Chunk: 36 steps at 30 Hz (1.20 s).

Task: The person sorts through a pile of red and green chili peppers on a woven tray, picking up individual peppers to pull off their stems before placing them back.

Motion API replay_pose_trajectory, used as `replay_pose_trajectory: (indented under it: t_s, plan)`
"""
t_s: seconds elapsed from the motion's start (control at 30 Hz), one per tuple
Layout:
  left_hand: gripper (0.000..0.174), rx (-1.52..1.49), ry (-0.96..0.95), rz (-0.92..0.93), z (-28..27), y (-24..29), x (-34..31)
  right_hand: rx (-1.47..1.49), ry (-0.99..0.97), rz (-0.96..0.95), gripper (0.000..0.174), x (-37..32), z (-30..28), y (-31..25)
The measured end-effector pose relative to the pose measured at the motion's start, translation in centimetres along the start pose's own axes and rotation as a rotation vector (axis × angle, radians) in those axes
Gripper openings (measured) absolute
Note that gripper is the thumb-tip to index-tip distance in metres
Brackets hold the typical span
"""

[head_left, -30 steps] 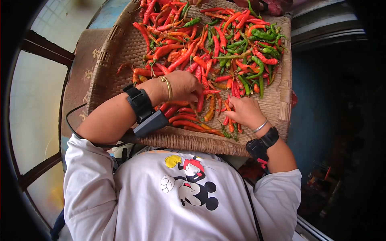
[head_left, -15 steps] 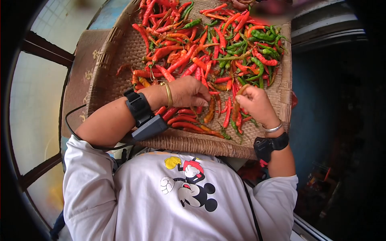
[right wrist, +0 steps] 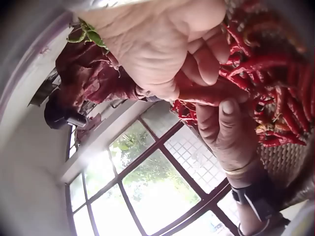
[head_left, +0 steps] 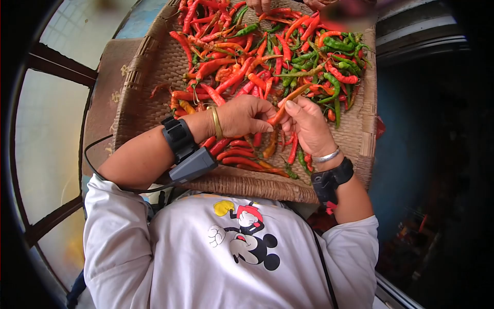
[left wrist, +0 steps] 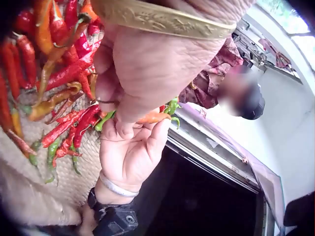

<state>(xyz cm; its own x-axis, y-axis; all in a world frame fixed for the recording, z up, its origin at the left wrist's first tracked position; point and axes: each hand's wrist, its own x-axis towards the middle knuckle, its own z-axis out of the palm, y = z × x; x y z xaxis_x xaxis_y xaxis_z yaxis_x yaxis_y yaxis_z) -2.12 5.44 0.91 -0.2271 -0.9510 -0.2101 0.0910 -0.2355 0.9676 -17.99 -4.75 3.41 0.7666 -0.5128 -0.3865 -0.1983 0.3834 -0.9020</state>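
Note:
Just above the near side of the woven basket, my two hands meet at one long orange-red chili pepper. My left hand, with the gold bangle, pinches its lower end between thumb and fingers. The right hand, wearing a silver bangle, holds the same pepper between thumb and fingers farther along. In the right wrist view the pepper spans both hands. Below them lie a yellowish-brown pepper and several red peppers side by side.
Red and green chili peppers cover much of the basket, the green ones mostly at right. Another person's fingers reach over its far edge. Window panes stand at the left; a dark, bluish area lies to the right.
From the small peppers at the right, my right hand lifted the orange-red pepper and brought it left to my left hand, which now pinches it too. The other person's fingers reappear at the far edge.

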Motion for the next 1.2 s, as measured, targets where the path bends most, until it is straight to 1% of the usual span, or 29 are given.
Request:
replay_pose_trajectory:
  t_s: [0.07, 0.13, 0.23, 0.27, 0.3, 0.37, 0.43, 0.47, 0.5, 0.57, 0.6, 0.67, 0.7, 0.73, 0.77, 0.83, 0.87, 0.9, 0.93, 0.97, 1.0, 1.07, 1.1, 1.17, 1.2]
  plan:
    - [0.013, 0.034, 0.017, -0.031, 0.1, -0.2, -0.1, 0.015, -0.017, 0.025, 0.02, 0.1, -0.1, 0.2]
    - [0.016, 0.296, 0.037, 0.139, 0.1, -0.1, -0.1, 0.048, -0.069, 0.071, 0.018, 0.1, -0.3, 0.4]
    - [0.016, 0.337, 0.069, 0.148, 0.1, 0.3, -0.3, -0.025, -0.111, 0.084, 0.015, -0.2, -0.2, 0.2]
    - [0.016, 0.268, 0.069, 0.102, 0.1, 0.1, -0.2, -0.075, -0.115, 0.046, 0.015, -0.2, -0.3, 0.0]
    - [0.016, 0.268, 0.068, 0.11, 0.1, 0.0, -0.1, -0.082, -0.113, 0.043, 0.015, -0.1, -0.4, -0.5]
    - [0.015, -0.017, 0.156, 0.004, 0.1, -0.3, 0.1, -0.172, 0.074, -0.146, 0.015, 0.0, -0.4, -2.3]
    - [0.015, 0.045, 0.176, 0.039, -0.4, -0.7, 0.3, -0.033, 0.201, -0.296, 0.016, 0.4, -1.7, -4.2]
    - [0.015, 0.105, 0.197, 0.074, -0.7, -0.8, 0.4, 0.127, 0.161, -0.412, 0.018, 0.9, -3.0, -5.1]
    - [0.015, 0.109, 0.196, 0.073, -0.9, -1.0, 0.5, 0.223, 0.263, -0.483, 0.019, 1.2, -4.1, -5.7]
    - [0.015, 0.144, 0.208, 0.001, -1.1, -1.4, 0.5, 0.339, 0.422, -0.447, 0.022, 0.9, -4.6, -6.8]
    - [0.015, 0.144, 0.21, -0.003, -1.2, -1.8, 0.6, 0.342, 0.421, -0.443, 0.022, 0.9, -4.7, -6.2]
    - [0.015, 0.307, 0.188, 0.054, -1.5, -2.3, 0.8, 0.04, 0.312, -0.329, 0.026, 0.3, -5.1, -4.2]
    - [0.015, 0.308, 0.186, 0.052, -1.5, -2.3, 0.8, -0.228, 0.253, -0.236, 0.026, 0.1, -4.1, -3.4]
    - [0.016, 0.343, 0.191, 0.036, -1.4, -2.2, 0.7, -0.49, 0.124, -0.216, 0.022, -0.1, -3.3, -2.4]
    - [0.018, 0.376, 0.196, 0.019, -1.4, -2.1, 0.7, -0.921, 0.018, -0.229, 0.019, -0.6, -2.2, -2.0]
    - [0.018, 0.436, 0.178, 0.022, -1.3, -2.0, 0.7, -1.33, -0.071, -0.433, 0.016, -0.2, -2.3, -0.4]
    - [0.017, 0.492, 0.161, 0.024, -1.2, -2.0, 0.6, -1.328, -0.071, -0.433, 0.016, -0.2, -2.4, -0.4]
    - [0.017, 0.491, 0.16, 0.019, -1.2, -1.8, 0.5, -1.407, -0.132, -0.303, 0.015, -0.1, -2.7, -0.4]
    - [0.017, 0.568, 0.102, -0.017, -1.2, -1.5, 0.3, -1.481, -0.198, -0.169, 0.015, -0.2, -2.9, -0.4]
    - [0.017, 0.644, 0.043, -0.054, -1.2, -1.4, 0.2, -1.477, -0.205, -0.165, 0.015, -0.3, -3.2, -0.2]
    - [0.017, 0.639, 0.044, -0.058, -1.2, -1.6, 0.2, -1.453, -0.319, -0.094, 0.016, -0.4, -3.6, 0.1]
    - [0.018, 0.741, 0.033, 0.061, -1.3, -2.0, 0.2, -1.415, -0.527, 0.056, 0.018, -0.4, -4.4, 0.8]
    - [0.018, 0.738, 0.032, 0.061, -1.2, -1.9, 0.2, -1.415, -0.529, 0.058, 0.018, -0.4, -4.4, 1.3]
    - [0.02, 0.718, 0.028, -0.099, -1.1, -1.5, 0.3, -1.52, -0.645, -0.005, 0.019, -0.8, -3.9, 2.2]
    - [0.02, 0.718, 0.028, -0.099, -1.0, -1.4, 0.2, -1.527, -0.672, 0.058, 0.017, -1.0, -3.1, 2.0]
